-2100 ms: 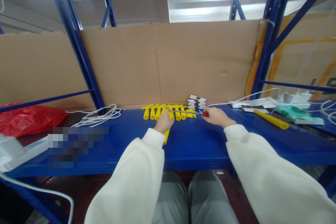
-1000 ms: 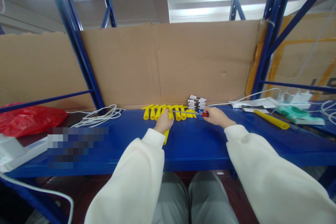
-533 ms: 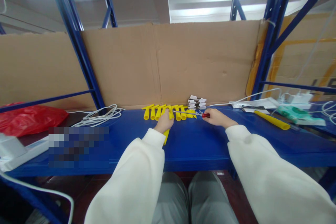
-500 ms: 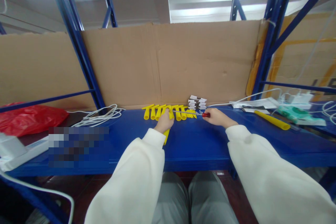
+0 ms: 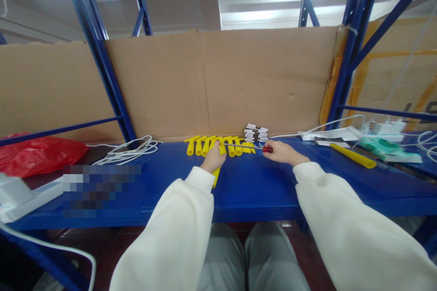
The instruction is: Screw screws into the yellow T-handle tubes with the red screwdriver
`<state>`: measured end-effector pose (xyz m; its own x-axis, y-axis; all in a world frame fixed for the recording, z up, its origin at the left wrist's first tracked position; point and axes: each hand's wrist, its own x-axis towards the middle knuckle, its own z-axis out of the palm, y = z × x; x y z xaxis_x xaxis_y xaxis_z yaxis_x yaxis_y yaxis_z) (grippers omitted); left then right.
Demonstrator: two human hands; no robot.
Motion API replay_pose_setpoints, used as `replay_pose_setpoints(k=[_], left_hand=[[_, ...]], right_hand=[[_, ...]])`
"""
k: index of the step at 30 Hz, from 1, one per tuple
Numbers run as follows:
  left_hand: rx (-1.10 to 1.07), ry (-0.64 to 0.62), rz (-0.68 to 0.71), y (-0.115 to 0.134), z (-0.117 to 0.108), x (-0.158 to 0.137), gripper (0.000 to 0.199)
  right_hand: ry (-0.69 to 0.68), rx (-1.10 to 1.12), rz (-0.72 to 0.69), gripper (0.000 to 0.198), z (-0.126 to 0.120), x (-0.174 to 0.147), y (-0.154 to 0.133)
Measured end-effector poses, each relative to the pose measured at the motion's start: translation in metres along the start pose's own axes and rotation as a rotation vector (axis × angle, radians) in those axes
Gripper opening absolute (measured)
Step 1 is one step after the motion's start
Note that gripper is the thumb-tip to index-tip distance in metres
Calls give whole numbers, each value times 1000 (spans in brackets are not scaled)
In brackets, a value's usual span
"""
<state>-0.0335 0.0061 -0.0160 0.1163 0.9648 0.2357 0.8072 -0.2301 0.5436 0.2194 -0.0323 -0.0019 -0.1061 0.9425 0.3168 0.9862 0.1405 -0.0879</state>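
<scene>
My left hand (image 5: 213,158) is closed around a yellow plastic tool with a tubular handle (image 5: 216,177), whose handle end sticks out below the palm. My right hand (image 5: 282,153) grips a screwdriver (image 5: 268,149) by its red handle. Its metal shaft lies level and points left, the tip reaching the yellow tool's upper part by my left fingers. Whether the tip sits in a screw is too small to tell. Behind my left hand stands a row of similar yellow tools (image 5: 198,146), hollow ends facing me. Small yellow pieces (image 5: 248,147) lie right of the row.
A stack of small white boxes or cards (image 5: 256,133) stands against the cardboard panel (image 5: 239,82). Another yellow tube (image 5: 353,156) lies right on the blue table (image 5: 256,186), near a green-and-white packet (image 5: 387,149). Coiled white cable (image 5: 136,148) and a red bag (image 5: 37,154) are left.
Both hands keep nearly the same place. The screwdriver's red handle looks slightly shifted or turned in my right hand; the yellow tool stays in my left.
</scene>
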Motion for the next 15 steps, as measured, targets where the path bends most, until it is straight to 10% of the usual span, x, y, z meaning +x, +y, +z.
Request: replay_pose_setpoints(k=[15], left_hand=[[7,45,8,-1,2,1,37]], right_hand=[[73,5,-53,16,4,4,5]])
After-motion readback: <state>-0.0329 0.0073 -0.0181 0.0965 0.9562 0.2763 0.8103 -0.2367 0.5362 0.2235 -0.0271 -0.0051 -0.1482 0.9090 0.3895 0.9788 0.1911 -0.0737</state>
